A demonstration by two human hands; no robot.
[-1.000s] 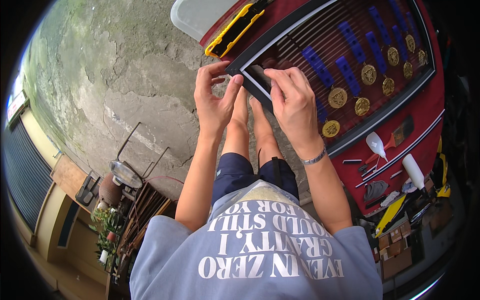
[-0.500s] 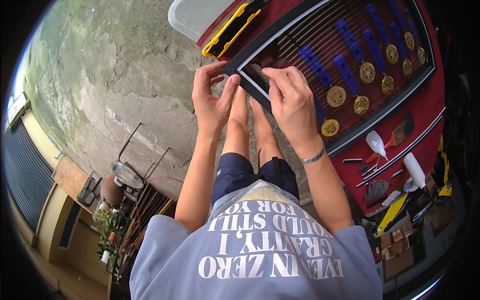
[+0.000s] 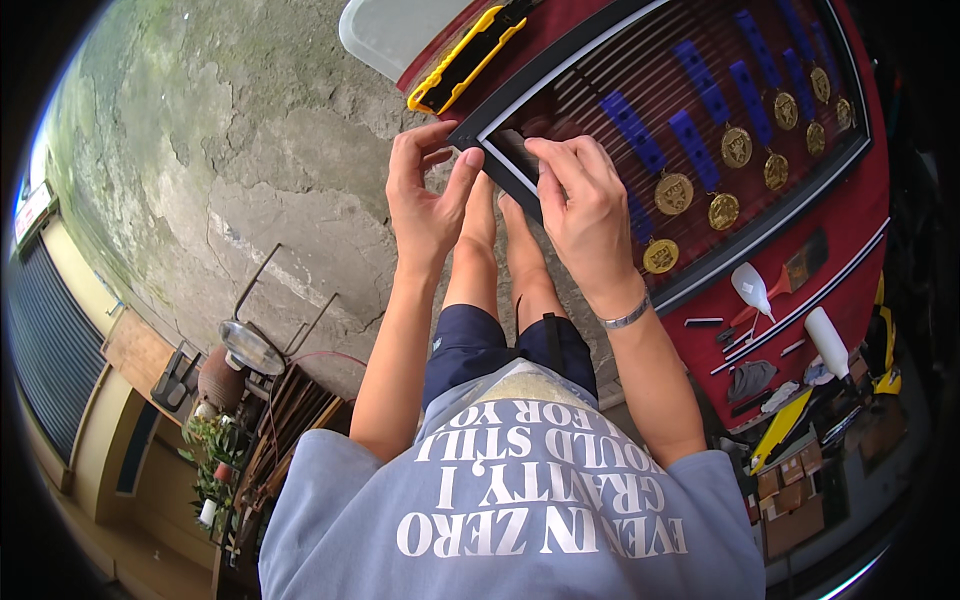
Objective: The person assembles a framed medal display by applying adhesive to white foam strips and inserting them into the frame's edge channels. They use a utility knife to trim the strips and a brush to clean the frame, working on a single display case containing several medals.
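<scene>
A black-edged display frame (image 3: 520,185) with a white inner border lies on the red surface, its near left corner between my hands. Behind the glass, several gold medals (image 3: 673,193) hang on blue ribbons (image 3: 632,130). My left hand (image 3: 428,200) is at that corner, fingertips against the outer edge, thumb spread apart from them. Over the glass just inside the corner is my right hand (image 3: 585,205), its thumb and index finger drawn together and the other fingers curled. Whatever is in that pinch, if anything, is too small to make out.
Right of the frame, the red surface (image 3: 850,220) carries a white-nozzled bottle (image 3: 752,290), a white tube (image 3: 827,340), a grey cloth (image 3: 752,380) and thin strips. A yellow-and-black tool (image 3: 468,58) lies beyond my left hand. Planks and a potted plant (image 3: 212,455) stand lower left.
Both hands hold nearly the same pose at the frame's corner. The whole view has shifted very slightly; nothing has visibly been taken up or let go.
</scene>
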